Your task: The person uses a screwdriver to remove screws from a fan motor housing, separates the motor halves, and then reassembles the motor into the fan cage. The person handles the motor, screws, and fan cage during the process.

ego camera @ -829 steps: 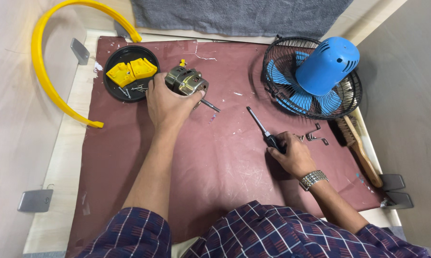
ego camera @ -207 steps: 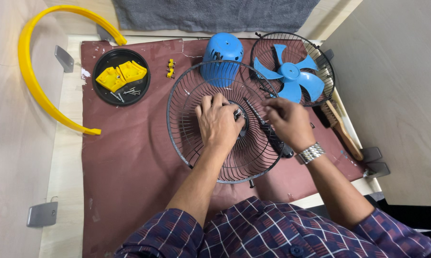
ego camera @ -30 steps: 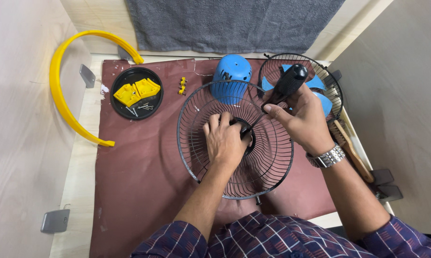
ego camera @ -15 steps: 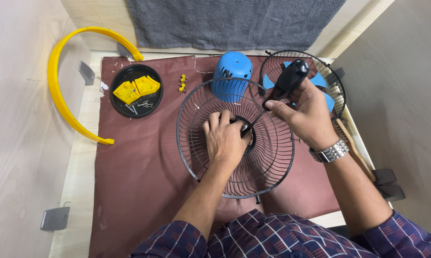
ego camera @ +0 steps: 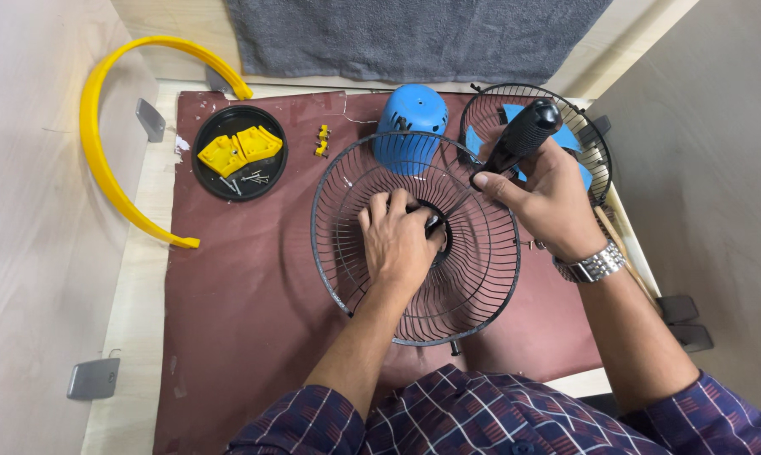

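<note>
black wire makes up the fan guard (ego camera: 414, 244), a round dished grille lying on the maroon mat (ego camera: 237, 320) in front of the person. the left hand (ego camera: 397, 240) rests palm down inside it, fingers curled over the dark hub at the middle, pressing on it and hiding what lies beneath. the right hand (ego camera: 549, 206) is closed in a full fist round the black handle of a screwdriver (ego camera: 515, 143), whose thin shaft slants down through the wires toward the hub, just beside the left fingertips; the tip itself is hidden, so i cannot tell whether it sits in a screw.

against half a second ago and a second ago, almost nothing has shifted: the guard lies in the same place, the left hand covers the same spot, and the handle leans at much the same angle. that steadiness reads, in my judgement, as work going on at the hub, with the tool held on one fastening.

just behind the guard stands the blue motor housing (ego camera: 410, 122), and to its right a second guard with blue blades (ego camera: 536, 126) partly behind the right hand. further left sit small yellow clips (ego camera: 321, 141), a black dish (ego camera: 239, 152) holding yellow parts and loose screws, and a yellow curved band (ego camera: 102, 160) off the mat's edge.
</note>
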